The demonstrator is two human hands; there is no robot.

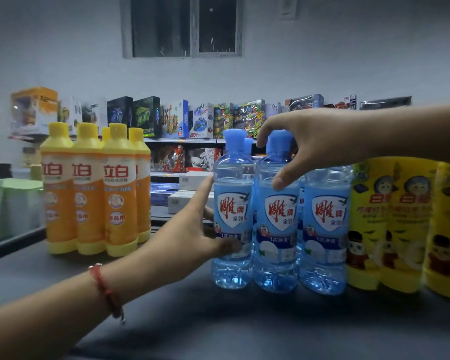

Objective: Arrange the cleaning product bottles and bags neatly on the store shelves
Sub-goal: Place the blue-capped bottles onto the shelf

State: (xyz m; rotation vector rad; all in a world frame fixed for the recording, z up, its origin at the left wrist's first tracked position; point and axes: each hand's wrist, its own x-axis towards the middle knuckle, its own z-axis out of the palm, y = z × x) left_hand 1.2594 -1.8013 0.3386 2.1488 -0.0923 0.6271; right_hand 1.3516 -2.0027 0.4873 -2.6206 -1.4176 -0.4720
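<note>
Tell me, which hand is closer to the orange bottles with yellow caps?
Left. The left hand is at the leftmost blue bottle, just beside the orange bottles; the right hand is further away, on the middle blue bottle.

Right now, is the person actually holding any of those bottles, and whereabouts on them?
The right hand grips the middle blue bottle at its neck and shoulder, thumb on front. The left hand rests flat against the side of the leftmost blue bottle, not gripping it.

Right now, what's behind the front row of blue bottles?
Behind the front blue bottles at least one more blue cap and a bottle sliver show. The right hand and front labels hide the rest.
</note>
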